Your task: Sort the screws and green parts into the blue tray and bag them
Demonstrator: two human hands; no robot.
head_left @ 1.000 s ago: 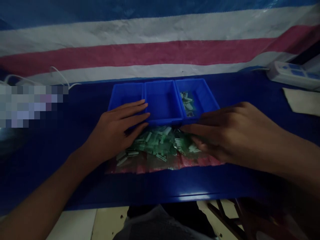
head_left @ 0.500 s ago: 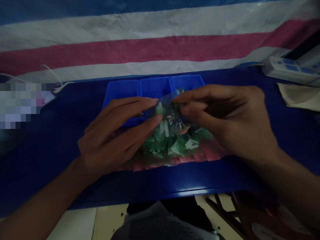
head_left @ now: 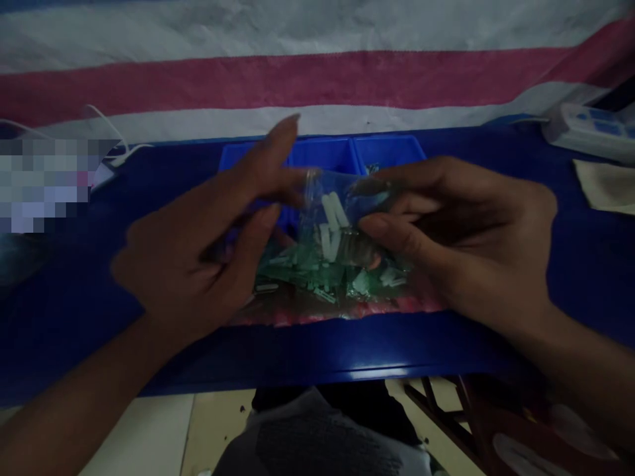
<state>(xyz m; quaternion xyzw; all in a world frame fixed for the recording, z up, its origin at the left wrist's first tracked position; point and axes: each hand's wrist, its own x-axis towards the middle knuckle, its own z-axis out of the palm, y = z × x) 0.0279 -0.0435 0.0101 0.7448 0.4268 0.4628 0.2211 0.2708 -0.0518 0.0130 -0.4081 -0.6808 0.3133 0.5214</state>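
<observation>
My right fingers (head_left: 377, 226) are closed on the right side of a small clear bag (head_left: 342, 221); my left fingers (head_left: 285, 135) are spread, one tip by the bag's left edge, thumb away from it. The bag is up between my hands, white strips (head_left: 330, 241) inside; whether its mouth is open I can't tell. I judge this one unfinished, since I have it in hand and it isn't set down. Beneath it is a pile of similar bags (head_left: 317, 291) with reddish edges, so plenty seem left. Beyond stands the blue tray (head_left: 354, 144), some small pale pieces (head_left: 372, 169) in its right compartment, perhaps ones already dealt with; my left hand (head_left: 193, 254) hides much of the left one. All sit on the blue table (head_left: 307, 357).
</observation>
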